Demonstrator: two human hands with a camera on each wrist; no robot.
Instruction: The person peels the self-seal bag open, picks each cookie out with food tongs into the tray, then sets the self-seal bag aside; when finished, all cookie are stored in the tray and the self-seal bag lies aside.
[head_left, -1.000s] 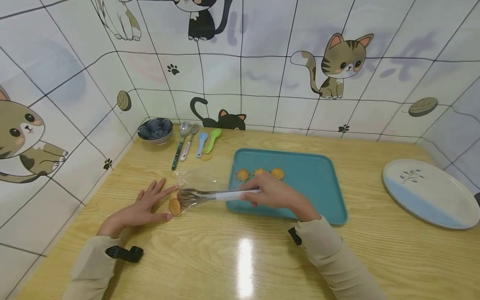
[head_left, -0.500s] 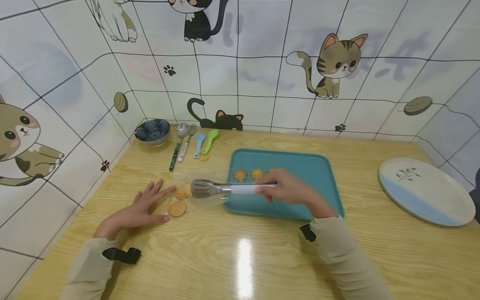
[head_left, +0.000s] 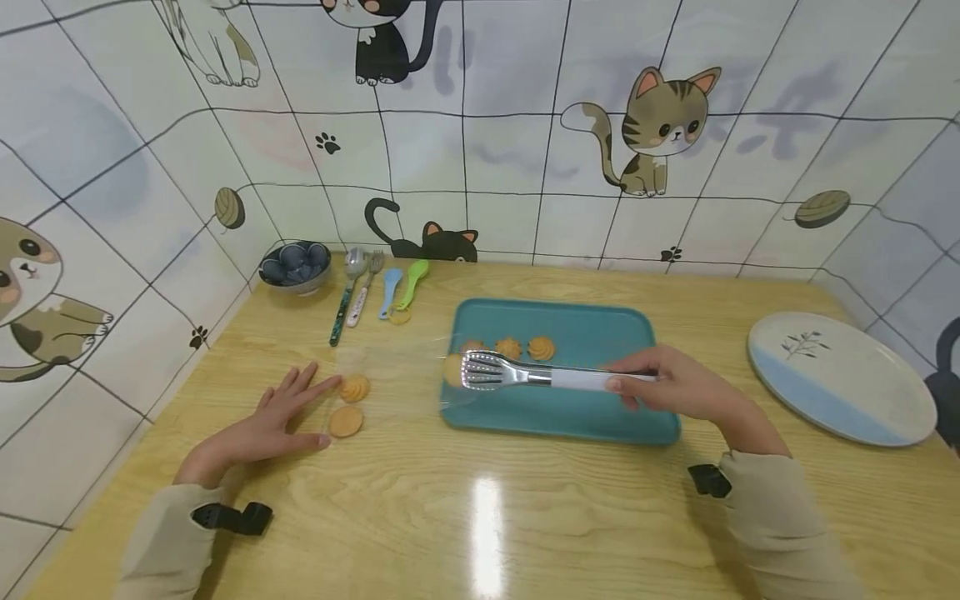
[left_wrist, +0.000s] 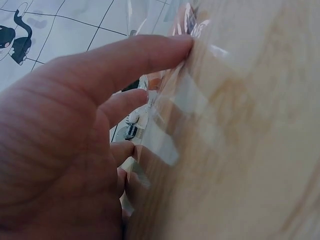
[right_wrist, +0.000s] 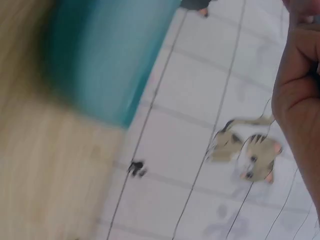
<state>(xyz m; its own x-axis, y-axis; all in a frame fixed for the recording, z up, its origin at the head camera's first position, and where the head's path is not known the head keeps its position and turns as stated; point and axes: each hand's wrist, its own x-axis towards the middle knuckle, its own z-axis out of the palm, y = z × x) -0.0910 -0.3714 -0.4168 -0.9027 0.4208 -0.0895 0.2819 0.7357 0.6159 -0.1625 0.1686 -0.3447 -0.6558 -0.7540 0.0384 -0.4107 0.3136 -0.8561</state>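
1. While the right hand (head_left: 678,387) is gripping the tongs (head_left: 525,375) by the white handle, a cookie (head_left: 452,367) is sitting pinched over the teal tray's (head_left: 600,329) left edge; easing the squeeze could be dropping it onto the table (head_left: 480,517).
2. Lying flat with fingers straight, the left hand (head_left: 266,421) is pressing the clear bag (left_wrist: 172,110), with two cookies (head_left: 348,404) just beside its fingertips; a nudge could be crushing them.

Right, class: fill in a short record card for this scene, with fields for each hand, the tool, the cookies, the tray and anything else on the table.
Left hand: flat on clear plastic bag
Right hand: grips tongs
Tongs: over tray's left end, holding a cookie
Tray: teal, three cookies in a row
Bag cookies: two, by left fingers
Elsewhere: bowl, cutlery, oval plate
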